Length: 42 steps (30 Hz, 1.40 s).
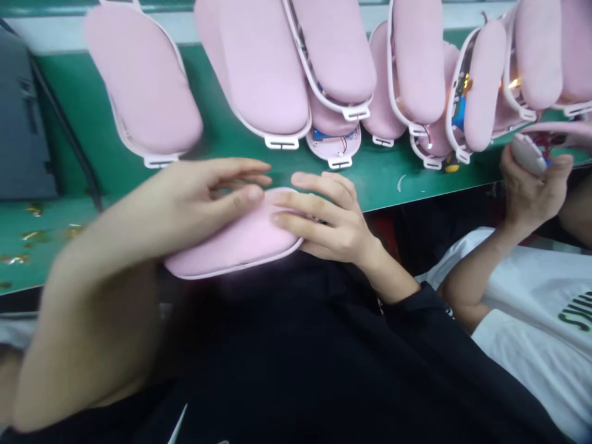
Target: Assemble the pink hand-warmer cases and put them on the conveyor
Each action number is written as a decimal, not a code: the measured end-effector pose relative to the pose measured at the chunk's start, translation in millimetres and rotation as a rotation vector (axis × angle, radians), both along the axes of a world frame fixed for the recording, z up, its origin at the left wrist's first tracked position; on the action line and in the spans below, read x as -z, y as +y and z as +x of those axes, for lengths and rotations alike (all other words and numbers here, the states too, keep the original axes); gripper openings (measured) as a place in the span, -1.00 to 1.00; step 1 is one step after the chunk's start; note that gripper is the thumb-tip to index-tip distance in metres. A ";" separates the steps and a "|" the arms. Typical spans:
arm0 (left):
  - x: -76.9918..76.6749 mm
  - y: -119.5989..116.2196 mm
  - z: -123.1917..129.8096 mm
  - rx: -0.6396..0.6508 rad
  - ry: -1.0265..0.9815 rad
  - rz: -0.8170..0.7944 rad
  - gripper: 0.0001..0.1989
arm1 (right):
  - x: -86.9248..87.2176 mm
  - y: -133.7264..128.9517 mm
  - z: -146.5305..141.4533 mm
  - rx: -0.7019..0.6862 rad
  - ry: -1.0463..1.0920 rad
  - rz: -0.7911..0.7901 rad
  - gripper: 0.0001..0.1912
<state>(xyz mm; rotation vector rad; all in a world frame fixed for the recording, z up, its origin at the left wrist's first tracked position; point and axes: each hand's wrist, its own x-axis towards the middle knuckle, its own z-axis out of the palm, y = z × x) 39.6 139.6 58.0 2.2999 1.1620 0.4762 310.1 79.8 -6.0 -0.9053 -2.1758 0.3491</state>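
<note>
A pink oblong padded shell (231, 243) with a pale rim is tilted at the green bench's near edge, in front of my dark shirt. My left hand (217, 191) lies across its upper side, fingers stretched out and thumb on the pink surface. At the other end, my right hand (330, 216) holds the shell, with fingers on top and the thumb out of sight. Beyond my hands, another pink shell (148, 86) with a white strap loop rests on the bench, as does a stacked pair (268, 74).
More pink shells (416, 61) line the bench (222, 160) to the right, some gaping with wires and blue parts inside. A co-worker's hand (536, 185) holds one at right. A dark grey box (23, 123) with a black cable and gold scraps (34, 235) are at left.
</note>
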 end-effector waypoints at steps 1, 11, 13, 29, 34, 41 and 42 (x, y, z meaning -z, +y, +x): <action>-2.1 -7.0 0.0 0.130 0.022 0.036 -0.22 | 1.2 -1.2 0.9 0.001 0.045 -0.028 -0.65; 26.6 -76.0 17.6 -0.042 -0.159 0.377 -0.61 | 12.7 -4.5 -15.7 0.019 0.502 -0.114 -0.79; 29.5 -78.4 23.0 -0.084 -0.179 0.429 -0.61 | 14.2 -3.8 -17.8 0.064 0.499 -0.115 -0.81; 53.4 -87.9 -11.0 -0.212 -0.626 0.270 -0.44 | -46.0 -16.7 -36.3 0.052 -0.105 -0.014 -0.63; 34.7 -89.8 5.6 -0.161 -0.783 0.168 -0.47 | -32.8 -17.7 -45.8 0.023 0.246 0.030 -0.62; 23.1 -101.8 16.7 -0.198 -0.679 0.129 -0.49 | 7.9 -50.1 -38.3 0.087 0.193 -0.179 -0.77; 24.1 -101.9 15.6 -0.200 -0.668 0.134 -0.49 | 8.3 -49.2 -37.1 0.071 0.189 -0.187 -0.76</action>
